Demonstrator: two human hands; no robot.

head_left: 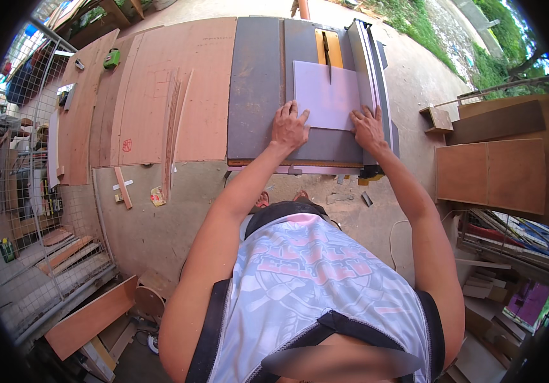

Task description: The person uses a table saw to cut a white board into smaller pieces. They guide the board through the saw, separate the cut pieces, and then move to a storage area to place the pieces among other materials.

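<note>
A pale lilac square panel lies flat on the grey top of a table saw. Its far edge reaches the saw blade, which stands up through a yellow insert; a dark slot or blade line runs into the panel there. My left hand rests at the panel's left edge near its front corner, fingers spread. At the front right corner lies my right hand, fingers stretched out between the panel and the rip fence. Neither hand wraps round anything.
Left of the saw, wide plywood boards carry thin wood strips and a green tool. A wire mesh partition stands farther left. Brown wooden cabinets are at the right. Offcuts lie on the floor by my feet.
</note>
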